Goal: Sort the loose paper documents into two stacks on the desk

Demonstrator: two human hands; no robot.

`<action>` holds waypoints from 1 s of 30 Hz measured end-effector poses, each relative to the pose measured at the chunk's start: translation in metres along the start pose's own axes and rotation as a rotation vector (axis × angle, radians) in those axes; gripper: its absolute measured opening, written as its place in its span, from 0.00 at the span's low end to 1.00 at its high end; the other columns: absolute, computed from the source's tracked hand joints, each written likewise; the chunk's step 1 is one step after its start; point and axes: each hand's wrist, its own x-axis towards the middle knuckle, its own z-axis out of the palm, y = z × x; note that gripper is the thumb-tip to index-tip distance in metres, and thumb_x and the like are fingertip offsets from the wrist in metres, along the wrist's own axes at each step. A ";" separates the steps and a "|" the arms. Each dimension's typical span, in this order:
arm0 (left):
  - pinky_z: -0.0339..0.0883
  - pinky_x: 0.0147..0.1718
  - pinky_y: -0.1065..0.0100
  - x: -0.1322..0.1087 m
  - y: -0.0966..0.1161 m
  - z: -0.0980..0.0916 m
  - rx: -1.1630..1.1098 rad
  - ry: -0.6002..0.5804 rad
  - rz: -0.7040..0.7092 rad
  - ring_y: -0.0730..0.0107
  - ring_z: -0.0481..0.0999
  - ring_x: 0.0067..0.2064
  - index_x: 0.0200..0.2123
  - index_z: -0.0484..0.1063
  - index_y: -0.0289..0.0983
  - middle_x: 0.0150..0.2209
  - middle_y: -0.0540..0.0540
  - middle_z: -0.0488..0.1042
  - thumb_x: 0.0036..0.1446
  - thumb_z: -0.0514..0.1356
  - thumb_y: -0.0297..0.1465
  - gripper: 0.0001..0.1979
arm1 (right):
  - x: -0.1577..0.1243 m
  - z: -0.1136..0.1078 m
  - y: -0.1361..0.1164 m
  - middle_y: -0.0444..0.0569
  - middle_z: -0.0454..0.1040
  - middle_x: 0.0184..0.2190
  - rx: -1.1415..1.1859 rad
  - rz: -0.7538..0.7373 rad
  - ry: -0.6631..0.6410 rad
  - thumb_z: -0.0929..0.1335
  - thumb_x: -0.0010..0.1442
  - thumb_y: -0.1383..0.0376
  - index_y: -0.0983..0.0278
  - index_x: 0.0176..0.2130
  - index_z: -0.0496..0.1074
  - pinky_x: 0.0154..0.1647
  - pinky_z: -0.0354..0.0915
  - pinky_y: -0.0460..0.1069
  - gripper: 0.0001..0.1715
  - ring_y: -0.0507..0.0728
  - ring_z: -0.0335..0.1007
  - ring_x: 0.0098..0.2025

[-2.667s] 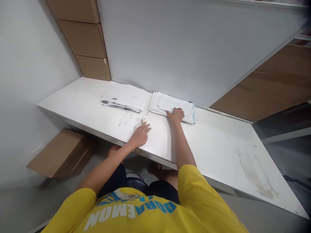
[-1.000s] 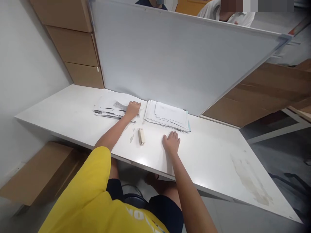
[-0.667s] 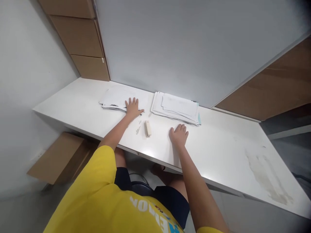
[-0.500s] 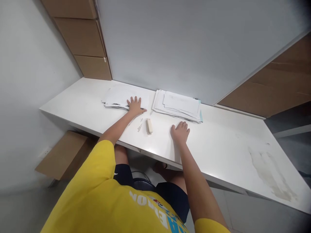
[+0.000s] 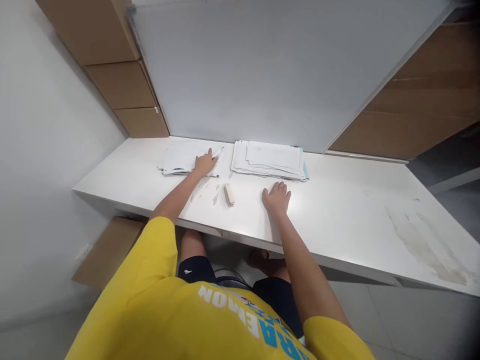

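My left hand is over the right side of the left paper stack, with a sheet's edge curled up between thumb and forefinger; the other fingers are bent under. Flat on the table, my right hand holds nothing, its fingers stretched out. It lies just in front of a thicker paper stack, which has a light blue sheet showing at its right edge. Between my hands a cream stapler rests on the white table.
Behind the table stands a pale panel. Cardboard boxes are piled at the back left, and more cardboard is at the right. A brown stain marks the table's right end. Another box sits below on the left.
My left hand has gone from spread flat on the left stack to bent fingers at a sheet's curled edge. My right hand stays flat on the table. The view has shifted slightly.
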 end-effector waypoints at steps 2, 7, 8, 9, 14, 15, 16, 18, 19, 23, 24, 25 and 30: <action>0.66 0.53 0.57 -0.003 -0.005 -0.007 -0.031 0.008 0.008 0.52 0.77 0.51 0.70 0.50 0.28 0.51 0.32 0.77 0.72 0.42 0.38 0.29 | 0.001 0.001 0.000 0.65 0.44 0.73 0.006 -0.004 0.003 0.52 0.65 0.54 0.81 0.70 0.48 0.73 0.35 0.63 0.45 0.66 0.36 0.75; 0.68 0.46 0.62 -0.017 -0.019 -0.018 -0.013 0.039 0.070 0.55 0.78 0.50 0.70 0.51 0.33 0.51 0.35 0.77 0.68 0.44 0.26 0.28 | 0.002 0.002 0.000 0.66 0.44 0.73 0.014 -0.013 0.012 0.52 0.66 0.54 0.80 0.70 0.48 0.73 0.37 0.65 0.44 0.66 0.36 0.75; 0.68 0.47 0.62 -0.022 -0.021 -0.020 -0.001 0.056 0.086 0.56 0.78 0.51 0.69 0.54 0.34 0.52 0.36 0.77 0.67 0.44 0.24 0.28 | 0.002 0.001 -0.001 0.66 0.44 0.73 0.014 -0.012 0.012 0.52 0.66 0.54 0.80 0.70 0.48 0.73 0.37 0.65 0.44 0.66 0.36 0.75; 0.68 0.48 0.62 -0.028 -0.022 -0.022 0.013 0.080 0.096 0.56 0.77 0.52 0.67 0.57 0.34 0.53 0.37 0.76 0.65 0.45 0.22 0.28 | 0.002 0.001 -0.001 0.66 0.44 0.73 0.014 -0.011 0.011 0.52 0.66 0.55 0.81 0.70 0.48 0.73 0.37 0.64 0.44 0.66 0.36 0.75; 0.65 0.58 0.60 -0.089 -0.032 -0.026 0.016 0.209 0.131 0.58 0.73 0.60 0.63 0.66 0.36 0.59 0.41 0.74 0.61 0.47 0.20 0.28 | 0.000 0.000 -0.001 0.66 0.44 0.73 0.020 -0.014 0.000 0.52 0.66 0.55 0.82 0.70 0.47 0.73 0.35 0.63 0.44 0.66 0.36 0.75; 0.63 0.61 0.59 -0.107 -0.034 -0.022 0.001 0.224 0.158 0.59 0.71 0.62 0.62 0.67 0.36 0.60 0.41 0.73 0.59 0.47 0.19 0.29 | 0.000 -0.001 -0.001 0.67 0.44 0.73 0.024 -0.019 0.005 0.53 0.66 0.55 0.82 0.70 0.48 0.73 0.35 0.63 0.44 0.67 0.36 0.75; 0.60 0.64 0.58 -0.127 -0.036 -0.016 -0.021 0.239 0.189 0.60 0.69 0.64 0.62 0.68 0.36 0.61 0.42 0.73 0.57 0.48 0.18 0.30 | 0.001 -0.001 0.000 0.68 0.46 0.73 0.030 -0.027 0.015 0.54 0.66 0.56 0.82 0.69 0.50 0.72 0.36 0.64 0.43 0.67 0.38 0.74; 0.54 0.68 0.54 -0.171 -0.035 0.004 -0.082 0.283 0.221 0.59 0.62 0.69 0.59 0.70 0.37 0.62 0.43 0.72 0.56 0.49 0.18 0.29 | 0.002 -0.004 0.004 0.68 0.51 0.71 0.056 -0.068 0.046 0.55 0.66 0.57 0.79 0.67 0.56 0.71 0.40 0.67 0.39 0.68 0.41 0.73; 0.51 0.69 0.50 -0.194 -0.033 0.017 -0.119 0.317 0.202 0.57 0.58 0.71 0.58 0.72 0.38 0.62 0.44 0.71 0.56 0.50 0.19 0.28 | 0.002 -0.006 0.007 0.67 0.54 0.70 0.076 -0.100 0.069 0.55 0.66 0.59 0.77 0.66 0.59 0.70 0.42 0.66 0.37 0.68 0.43 0.73; 0.51 0.68 0.40 -0.277 -0.013 0.069 -0.288 0.451 0.048 0.53 0.46 0.74 0.53 0.75 0.41 0.65 0.44 0.68 0.63 0.52 0.26 0.19 | -0.020 -0.017 0.015 0.62 0.71 0.59 0.220 -0.223 0.164 0.52 0.67 0.61 0.71 0.59 0.67 0.64 0.56 0.58 0.31 0.63 0.61 0.64; 0.52 0.68 0.40 -0.293 -0.008 0.079 -0.336 0.463 0.033 0.54 0.47 0.74 0.53 0.74 0.42 0.64 0.44 0.69 0.64 0.51 0.27 0.18 | -0.034 -0.019 0.015 0.61 0.75 0.54 0.284 -0.219 0.172 0.51 0.68 0.60 0.70 0.57 0.69 0.61 0.60 0.56 0.30 0.61 0.66 0.59; 0.54 0.68 0.41 -0.307 -0.003 0.086 -0.383 0.464 0.031 0.56 0.50 0.73 0.54 0.74 0.42 0.63 0.44 0.70 0.66 0.51 0.28 0.18 | -0.051 -0.021 0.013 0.59 0.78 0.47 0.356 -0.194 0.153 0.50 0.68 0.59 0.68 0.54 0.70 0.56 0.64 0.55 0.30 0.61 0.71 0.53; 0.57 0.67 0.46 -0.337 0.001 0.093 -0.541 0.375 0.151 0.61 0.67 0.66 0.57 0.72 0.43 0.57 0.44 0.76 0.67 0.52 0.32 0.18 | -0.164 -0.020 -0.010 0.49 0.76 0.24 0.637 -0.156 -0.510 0.59 0.65 0.46 0.64 0.37 0.76 0.29 0.67 0.50 0.29 0.57 0.72 0.25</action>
